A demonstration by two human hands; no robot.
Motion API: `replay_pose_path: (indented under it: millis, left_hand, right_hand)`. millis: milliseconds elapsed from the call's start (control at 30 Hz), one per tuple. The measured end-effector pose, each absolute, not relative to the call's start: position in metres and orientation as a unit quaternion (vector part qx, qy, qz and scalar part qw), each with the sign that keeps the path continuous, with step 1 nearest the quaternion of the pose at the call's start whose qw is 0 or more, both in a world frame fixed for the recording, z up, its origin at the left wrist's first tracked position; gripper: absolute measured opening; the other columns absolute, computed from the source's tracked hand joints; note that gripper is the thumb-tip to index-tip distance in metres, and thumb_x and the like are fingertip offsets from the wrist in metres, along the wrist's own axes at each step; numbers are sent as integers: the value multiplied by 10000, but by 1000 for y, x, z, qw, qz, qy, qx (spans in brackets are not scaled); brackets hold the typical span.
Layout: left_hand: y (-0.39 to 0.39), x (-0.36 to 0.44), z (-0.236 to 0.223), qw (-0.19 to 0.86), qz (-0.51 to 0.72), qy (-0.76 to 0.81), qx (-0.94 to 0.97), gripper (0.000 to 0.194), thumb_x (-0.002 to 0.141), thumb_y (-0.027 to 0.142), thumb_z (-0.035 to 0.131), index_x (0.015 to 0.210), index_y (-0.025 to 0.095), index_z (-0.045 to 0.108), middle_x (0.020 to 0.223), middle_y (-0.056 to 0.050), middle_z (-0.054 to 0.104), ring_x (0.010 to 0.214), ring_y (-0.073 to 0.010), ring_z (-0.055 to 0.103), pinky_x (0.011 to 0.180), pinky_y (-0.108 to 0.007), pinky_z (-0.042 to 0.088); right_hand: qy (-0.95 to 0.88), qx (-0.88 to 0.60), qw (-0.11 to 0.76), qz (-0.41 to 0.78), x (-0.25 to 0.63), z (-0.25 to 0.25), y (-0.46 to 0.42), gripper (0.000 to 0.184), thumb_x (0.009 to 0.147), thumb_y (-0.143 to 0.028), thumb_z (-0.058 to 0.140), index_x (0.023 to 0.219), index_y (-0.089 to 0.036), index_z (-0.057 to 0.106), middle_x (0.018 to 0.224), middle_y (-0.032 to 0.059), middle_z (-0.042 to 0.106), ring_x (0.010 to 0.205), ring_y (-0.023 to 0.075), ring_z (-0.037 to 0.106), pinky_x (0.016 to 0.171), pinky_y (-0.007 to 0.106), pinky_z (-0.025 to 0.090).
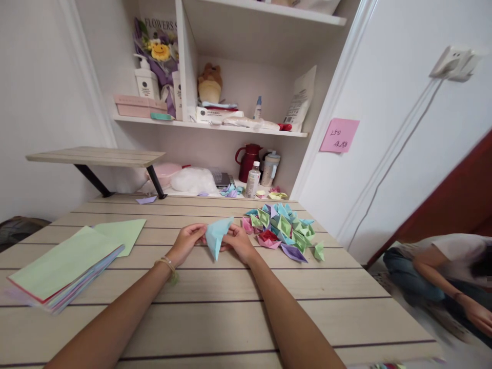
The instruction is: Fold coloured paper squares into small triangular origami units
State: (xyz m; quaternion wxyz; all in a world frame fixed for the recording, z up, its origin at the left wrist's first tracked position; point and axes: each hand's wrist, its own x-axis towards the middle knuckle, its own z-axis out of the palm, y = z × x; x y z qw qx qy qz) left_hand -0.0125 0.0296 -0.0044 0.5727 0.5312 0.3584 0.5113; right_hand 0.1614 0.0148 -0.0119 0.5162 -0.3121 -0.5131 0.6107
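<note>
A light-blue piece of folded paper (217,237) is held up between both hands, just above the middle of the desk. My left hand (189,241) pinches its left edge, a bracelet on that wrist. On the other side, my right hand (239,243) grips the paper's right edge, some fingers hidden behind it. To the right of that hand lies a heap of folded paper boats (284,225) in green, blue, purple and pink. A stack of coloured paper sheets (57,261), green on top, rests at the left of the desk.
The slatted desk (215,328) meets a shelf unit at the back. A clear bottle (252,180), a red jug (249,163) and a cup (270,169) stand there. A small raised stand (96,156) is at back left. Another person (438,271) crouches at right.
</note>
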Motion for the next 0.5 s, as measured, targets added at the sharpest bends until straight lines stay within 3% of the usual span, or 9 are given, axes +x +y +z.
replay_pose_path:
  millis: [233,367,500]
  left_hand:
    - [25,-9,-1,583,477,380,538,307,660,413,658,749,119,645,623,-41,637,564,-143,589,555,-258,497]
    - [25,-9,-1,574,465,397,544,328,655,420,659,793,122,656,663,-54,659,575,-151,599,523,-242,486]
    - [23,-9,-1,589,436,395,554,372,676,472,616,779,117,659,603,-42,645,524,-145,585,478,-231,455]
  right_hand:
    - [-519,-334,568,544,160,-14,18,263,554,-246,681,786,-173,581,697,-10,613,504,112,563,452,240,489]
    - [-540,-340,557,532,161,-14,17,316,546,-220,685,843,-191,581,661,-24,592,488,121,547,438,245,472]
    - [-615,-349,560,432,163,-10,15,144,604,-173,601,738,-197,649,656,-1,622,600,158,574,579,285,487]
